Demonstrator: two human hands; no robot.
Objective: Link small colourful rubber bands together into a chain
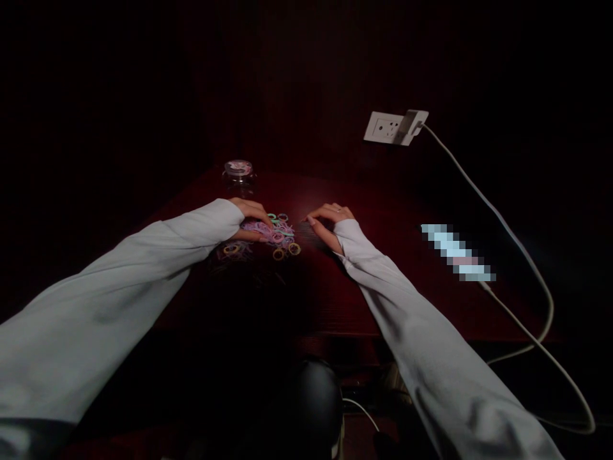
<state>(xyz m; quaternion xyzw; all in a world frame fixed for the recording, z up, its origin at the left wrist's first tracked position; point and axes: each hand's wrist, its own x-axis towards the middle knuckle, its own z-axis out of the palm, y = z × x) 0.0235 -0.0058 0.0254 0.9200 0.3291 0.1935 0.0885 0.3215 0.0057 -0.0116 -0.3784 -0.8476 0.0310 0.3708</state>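
Elastic bands [282,231] lie in a loose heap on the dark red worktop [311,303]; taking that heap as the middle of a clock face, a dark rounded form [318,390] sits nearest, between five and six o'clock, too dim to identify. Light grey sleeves come in next, the left sleeve [143,262] from eight o'clock and the right sleeve [407,294] from four. At three o'clock, well apart from the heap, lies a bright slim device [457,253], blurred into blocks, with a cable connector [484,286] at its nearer end. Yellow bands edge the near side of the heap, purple and pink ones bunch behind, and green shows at its far side. Of the hands, the left hand [249,211] touches the heap from ten o'clock, half open, thumb and fingers parted around purple bands; whether it grips any I cannot tell. The right hand [331,214] is just beside the heap at two o'clock, fingers bent, thumb drawn toward them; its hold I cannot tell. Beyond, at eleven o'clock, stands a clear lidded jar [239,182]. Farthest, between one and two o'clock, a plug [412,128] sits in a white socket plate [383,128].
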